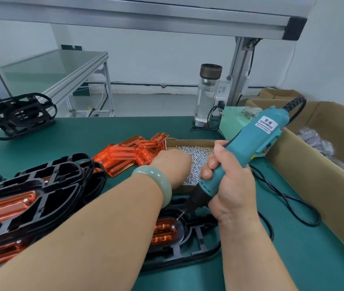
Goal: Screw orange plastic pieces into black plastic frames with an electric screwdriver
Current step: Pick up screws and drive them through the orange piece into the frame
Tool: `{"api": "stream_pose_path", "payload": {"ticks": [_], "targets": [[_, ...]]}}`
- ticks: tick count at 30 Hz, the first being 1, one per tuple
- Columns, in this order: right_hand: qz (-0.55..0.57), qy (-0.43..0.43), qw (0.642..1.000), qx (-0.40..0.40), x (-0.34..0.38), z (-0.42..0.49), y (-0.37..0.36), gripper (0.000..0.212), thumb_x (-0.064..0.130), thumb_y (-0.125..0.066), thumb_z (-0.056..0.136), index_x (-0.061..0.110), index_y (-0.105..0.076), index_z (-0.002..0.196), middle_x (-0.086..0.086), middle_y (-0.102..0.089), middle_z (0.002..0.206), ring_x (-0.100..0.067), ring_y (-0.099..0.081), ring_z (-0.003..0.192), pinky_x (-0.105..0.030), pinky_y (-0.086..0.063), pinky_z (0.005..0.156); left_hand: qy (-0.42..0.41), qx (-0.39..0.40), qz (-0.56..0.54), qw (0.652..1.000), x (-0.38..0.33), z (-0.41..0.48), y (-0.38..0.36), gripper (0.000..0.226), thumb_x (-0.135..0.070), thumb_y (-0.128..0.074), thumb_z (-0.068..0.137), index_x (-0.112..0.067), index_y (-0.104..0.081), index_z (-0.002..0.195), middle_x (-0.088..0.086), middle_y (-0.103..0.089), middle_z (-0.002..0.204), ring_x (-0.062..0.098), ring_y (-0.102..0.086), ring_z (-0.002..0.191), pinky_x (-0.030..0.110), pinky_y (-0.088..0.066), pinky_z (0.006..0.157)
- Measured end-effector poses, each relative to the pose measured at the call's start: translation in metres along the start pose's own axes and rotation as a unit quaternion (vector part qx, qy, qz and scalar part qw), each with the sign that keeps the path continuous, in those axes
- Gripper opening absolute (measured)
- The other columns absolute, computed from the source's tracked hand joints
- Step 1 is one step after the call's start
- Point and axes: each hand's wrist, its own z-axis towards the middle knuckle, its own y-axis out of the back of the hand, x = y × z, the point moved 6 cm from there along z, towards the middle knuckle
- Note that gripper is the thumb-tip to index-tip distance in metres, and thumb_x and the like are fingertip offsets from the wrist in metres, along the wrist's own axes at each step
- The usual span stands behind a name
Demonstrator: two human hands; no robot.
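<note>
Head view. The step in hand looks like fetching a screw. The left hand (172, 164) reaches to twelve o'clock of the work, into the shallow cardboard tray (188, 141) of screws (198, 160). Its fingers dip down behind the knuckles, so I cannot tell whether they pinch a screw. The right hand (229, 185) is clenched round the teal electric screwdriver (257, 139), gripping it low on the barrel. The tilted bit (180, 216) hangs just above the black frame (198, 244), which lies flat on the green mat at six o'clock. The orange piece (163, 232) sits in that frame's oval pocket, and one screw head (173, 227) shows at its two-o'clock corner. The left forearm hides the rest of the piece.

Next, I judge, a screw must go to an unfilled hole or onto the bit, and the driver must stand upright over it before it presses down.

The tray lies just beyond the frame's far edge. A stack of finished frames (41, 196) crowds in at nine o'clock, with loose orange pieces (129, 154) at eleven. At three o'clock the cord (288, 200) loops over the mat between the frame and the wall of a large carton (313, 164), and it could drag on a swing that way. The most open mat lies at four to five o'clock.
</note>
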Motion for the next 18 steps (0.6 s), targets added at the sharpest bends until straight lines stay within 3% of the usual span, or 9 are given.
{"api": "stream_pose_path", "payload": {"ticks": [3,9,14,18], "targets": [[-0.002,-0.002,1.0,-0.002,0.0,0.001,0.001,0.01,0.017,-0.062,0.076,0.016,-0.058,0.085,0.002,-0.047,0.055,-0.012,-0.043,0.041,-0.02,-0.039,0.042,0.011,0.016,-0.039,0.999,0.002,-0.002,0.0,0.016,-0.006,-0.051,0.088,-0.004,-0.066,0.095,0.015,-0.066,0.096,0.033,-0.062,0.091,0.039,-0.053,0.079],[0.001,0.001,1.0,-0.002,0.001,0.002,0.003,0.009,0.017,-0.062,0.077,0.016,-0.057,0.085,0.002,-0.047,0.055,-0.012,-0.043,0.042,-0.02,-0.039,0.043,0.033,-0.034,-0.134,0.99,0.009,-0.005,0.006,0.025,-0.013,-0.052,0.093,-0.021,-0.066,0.112,0.003,-0.066,0.113,0.023,-0.059,0.105,0.031,-0.046,0.089],[0.005,-0.003,1.0,0.003,0.0,0.002,0.002,0.008,0.018,-0.062,0.077,0.017,-0.057,0.084,0.002,-0.047,0.055,-0.011,-0.043,0.041,-0.02,-0.039,0.042,0.045,-0.093,-0.19,0.976,0.015,-0.006,0.006,0.02,-0.017,-0.055,0.093,-0.021,-0.069,0.108,0.002,-0.068,0.107,0.019,-0.06,0.1,0.028,-0.045,0.083],[0.009,-0.005,1.0,0.002,0.0,0.002,0.001,0.006,0.017,-0.063,0.077,0.018,-0.058,0.08,0.001,-0.046,0.055,-0.012,-0.042,0.041,-0.02,-0.038,0.042,0.048,-0.117,-0.225,0.966,0.02,-0.006,0.005,0.016,-0.02,-0.058,0.092,-0.021,-0.071,0.1,0.001,-0.071,0.096,0.016,-0.06,0.085,0.024,-0.042,0.073]]}}
